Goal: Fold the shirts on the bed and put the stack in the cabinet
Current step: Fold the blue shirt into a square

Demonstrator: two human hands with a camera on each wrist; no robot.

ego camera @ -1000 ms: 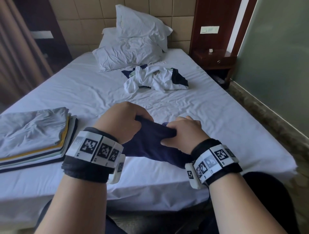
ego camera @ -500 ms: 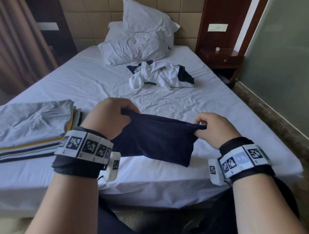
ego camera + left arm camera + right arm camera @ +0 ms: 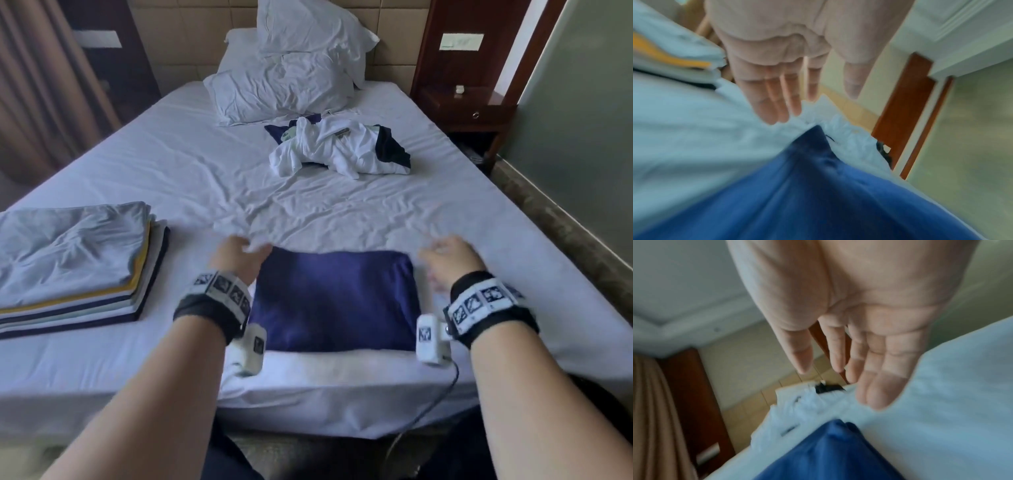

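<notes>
Down goes the navy shirt [image 3: 337,301], flat at the near bed [image 3: 191,178] edge, left hand [image 3: 238,255] and right hand [image 3: 448,257] now off it, fingers spread, holding nothing; best smooth it square before lifting onto the folded stack [image 3: 75,260].

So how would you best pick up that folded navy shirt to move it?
Slide both hands under the folded navy shirt's left and right edges. It lies flat and square, with the open left hand and right hand already flanking it.
</notes>
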